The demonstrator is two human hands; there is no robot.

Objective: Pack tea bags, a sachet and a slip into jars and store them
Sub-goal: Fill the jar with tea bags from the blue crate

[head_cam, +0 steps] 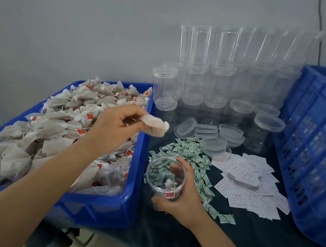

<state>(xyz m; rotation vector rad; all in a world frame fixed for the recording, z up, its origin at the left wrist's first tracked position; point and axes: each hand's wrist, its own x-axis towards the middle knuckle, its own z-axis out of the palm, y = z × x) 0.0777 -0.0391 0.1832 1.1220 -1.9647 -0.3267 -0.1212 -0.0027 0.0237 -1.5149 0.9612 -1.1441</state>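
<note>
My left hand [113,126] pinches a tea bag [155,125] and holds it in the air above the right edge of the blue tub [133,188], which is heaped with tea bags [62,128]. My right hand [180,197] grips an open clear jar [165,178] standing on the dark table just right of the tub. At the jar's bottom lies a tea bag with a red tag. Green-and-white sachets [190,155] are scattered behind the jar. White slips [248,178] lie in a pile to the right.
Stacked clear jars [215,73] with lids stand along the back wall. Loose clear lids [207,131] lie in front of them. A blue slatted crate [309,147] leans at the right edge. The table's front edge runs below my right forearm.
</note>
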